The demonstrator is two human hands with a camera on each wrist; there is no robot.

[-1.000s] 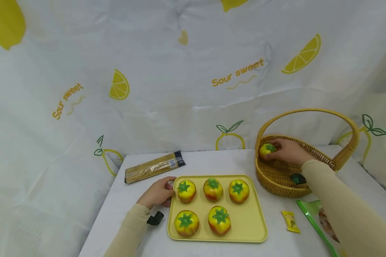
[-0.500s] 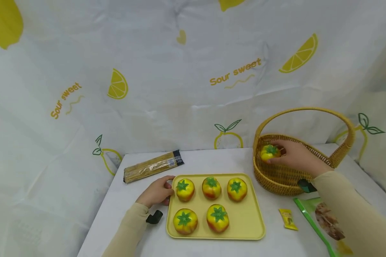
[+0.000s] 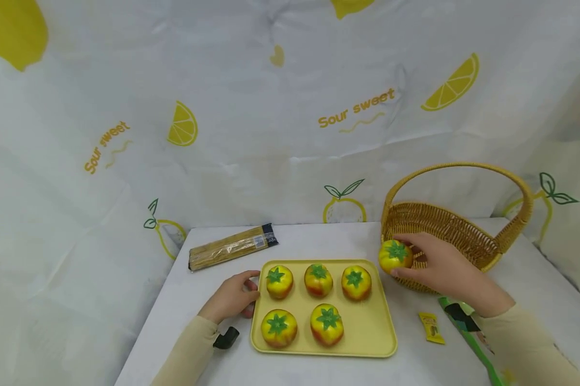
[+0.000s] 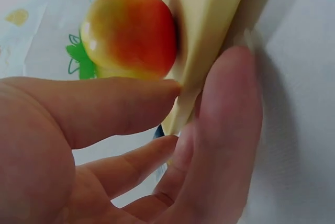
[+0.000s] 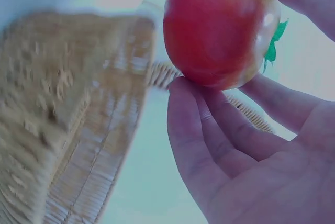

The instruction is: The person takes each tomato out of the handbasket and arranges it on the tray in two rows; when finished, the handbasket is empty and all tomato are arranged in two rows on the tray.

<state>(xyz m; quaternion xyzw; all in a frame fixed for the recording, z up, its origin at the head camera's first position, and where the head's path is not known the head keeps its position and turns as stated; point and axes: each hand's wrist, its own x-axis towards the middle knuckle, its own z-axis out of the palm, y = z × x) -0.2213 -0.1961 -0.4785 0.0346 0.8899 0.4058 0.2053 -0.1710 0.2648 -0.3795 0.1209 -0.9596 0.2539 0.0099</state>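
My right hand grips a yellow-and-red tomato with a green star-shaped top, held at the near left rim of the wicker basket. In the right wrist view thumb and fingers close round the tomato, with the basket beside it. My left hand pinches the left edge of a pale yellow tray. The left wrist view has fingertips on both faces of the tray rim. Several like tomatoes sit on the tray in two rows; its front right corner is bare.
A clear pack of thin wooden sticks lies behind the tray. Right of the tray are a small yellow wrapped candy and a green bag, partly under the right sleeve. The basket's tall handle arches over it.
My right hand has lifted the tomato from inside the basket and brought it toward me over the near rim. The left hand stays at the tray's edge.
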